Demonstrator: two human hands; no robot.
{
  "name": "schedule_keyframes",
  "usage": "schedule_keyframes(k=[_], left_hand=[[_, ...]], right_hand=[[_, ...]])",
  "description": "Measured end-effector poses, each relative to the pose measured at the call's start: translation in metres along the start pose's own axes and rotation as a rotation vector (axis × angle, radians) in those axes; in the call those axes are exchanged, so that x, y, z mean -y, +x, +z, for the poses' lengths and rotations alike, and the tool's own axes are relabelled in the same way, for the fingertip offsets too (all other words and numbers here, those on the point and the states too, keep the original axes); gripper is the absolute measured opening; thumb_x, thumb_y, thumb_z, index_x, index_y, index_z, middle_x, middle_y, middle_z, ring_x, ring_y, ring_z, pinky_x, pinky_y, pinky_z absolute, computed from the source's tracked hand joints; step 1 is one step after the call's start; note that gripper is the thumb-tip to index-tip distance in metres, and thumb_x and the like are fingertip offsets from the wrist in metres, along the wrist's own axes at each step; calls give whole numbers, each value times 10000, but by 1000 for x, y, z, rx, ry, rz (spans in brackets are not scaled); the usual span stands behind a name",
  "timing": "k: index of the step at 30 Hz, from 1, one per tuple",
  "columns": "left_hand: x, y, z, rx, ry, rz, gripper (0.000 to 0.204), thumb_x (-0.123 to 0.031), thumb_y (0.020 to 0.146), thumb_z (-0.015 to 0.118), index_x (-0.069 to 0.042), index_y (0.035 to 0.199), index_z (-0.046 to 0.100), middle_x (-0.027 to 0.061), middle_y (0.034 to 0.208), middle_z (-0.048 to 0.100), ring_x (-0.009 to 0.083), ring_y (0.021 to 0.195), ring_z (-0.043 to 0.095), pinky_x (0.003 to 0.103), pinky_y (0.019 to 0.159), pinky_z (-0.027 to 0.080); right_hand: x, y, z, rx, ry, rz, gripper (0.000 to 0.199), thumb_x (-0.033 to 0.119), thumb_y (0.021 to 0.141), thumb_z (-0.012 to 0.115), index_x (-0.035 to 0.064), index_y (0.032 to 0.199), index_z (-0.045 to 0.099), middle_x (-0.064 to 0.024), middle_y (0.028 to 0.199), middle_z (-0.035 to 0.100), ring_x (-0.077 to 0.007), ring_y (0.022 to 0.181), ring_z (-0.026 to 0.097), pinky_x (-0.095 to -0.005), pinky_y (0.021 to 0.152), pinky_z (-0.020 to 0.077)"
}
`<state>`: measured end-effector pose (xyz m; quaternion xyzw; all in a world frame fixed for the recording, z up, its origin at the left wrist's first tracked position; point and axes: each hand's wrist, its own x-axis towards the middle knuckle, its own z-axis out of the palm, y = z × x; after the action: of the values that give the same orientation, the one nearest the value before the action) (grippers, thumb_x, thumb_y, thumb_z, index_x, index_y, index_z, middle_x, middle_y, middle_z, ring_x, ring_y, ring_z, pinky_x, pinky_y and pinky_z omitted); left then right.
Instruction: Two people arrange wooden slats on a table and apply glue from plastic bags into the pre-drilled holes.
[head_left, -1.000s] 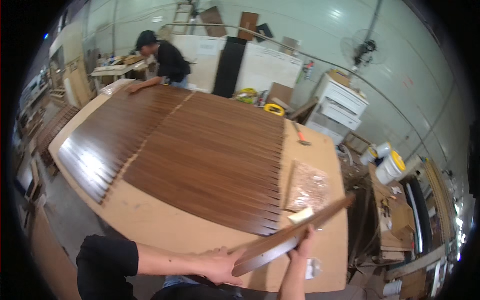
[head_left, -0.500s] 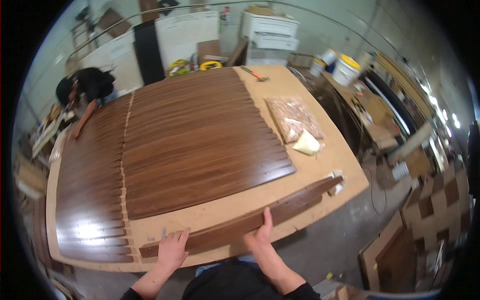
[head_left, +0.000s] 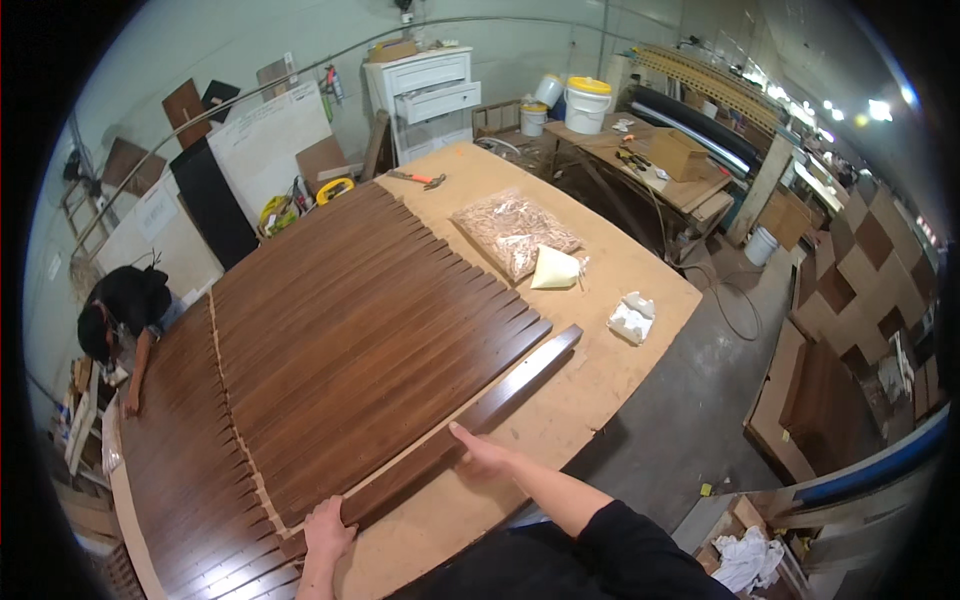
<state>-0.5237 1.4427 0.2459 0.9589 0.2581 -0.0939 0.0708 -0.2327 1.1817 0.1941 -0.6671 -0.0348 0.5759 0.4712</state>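
Brown plank is clasped toward eight o'clock by left hand, pinched mid-length by right hand. Slats laid at eleven o'clock.

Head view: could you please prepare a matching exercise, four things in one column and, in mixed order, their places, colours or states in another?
1. hammer
2. large clear bag
3. loose plank
4. large white bucket

A. touched by left hand and right hand
B. yellow lid, on the side bench
C. beside a small pale-yellow bag
D. partly orange, lying on the table

Right pairs: 1-D; 2-C; 3-A; 4-B
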Motion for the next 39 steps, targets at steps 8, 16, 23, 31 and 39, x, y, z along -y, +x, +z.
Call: schedule_keyframes(k=[8,16,23,31,39], left_hand=[[14,31,2,-97,23,96,667,-239,707,927,-120,1263,577,112,1235,625,330,1212,578,488,1003,485],[6,15,12,-80,-209,137,615,-159,705,905,-95,1239,607,149,1219,602,371,1214,542,502,1029,439],[-1,-49,43,3,-272,188,518,-107,715,838,-61,1192,641,199,1211,601,425,1195,528,520,1046,430],[6,-31,40,-317,-125,9,708,-144,688,908,-68,1322,603,181,1297,547,405,1241,504,543,1068,404],[12,-51,39,-293,-213,37,659,-237,704,919,-87,1281,637,121,1205,579,361,1192,521,512,1026,400]], right_hand=[[40,3,-12,-51,-96,0,1253,995,823,347,-65,1459,553,-270,1342,674,-440,1188,681,-527,993,554],[-17,34,-16,-46,-130,-105,1002,899,924,367,-34,1013,721,-163,1021,748,-311,914,745,-435,768,606],[-65,-49,-2,-42,269,20,776,725,1016,485,-11,1191,661,-99,906,745,-184,829,732,-341,630,557],[-51,28,-8,45,306,39,847,723,1009,516,-50,1325,659,-167,1174,765,-239,984,752,-369,790,590],[-29,-19,-11,41,264,-5,662,603,1036,585,5,1320,606,-120,1120,761,-232,991,761,-334,738,576]])
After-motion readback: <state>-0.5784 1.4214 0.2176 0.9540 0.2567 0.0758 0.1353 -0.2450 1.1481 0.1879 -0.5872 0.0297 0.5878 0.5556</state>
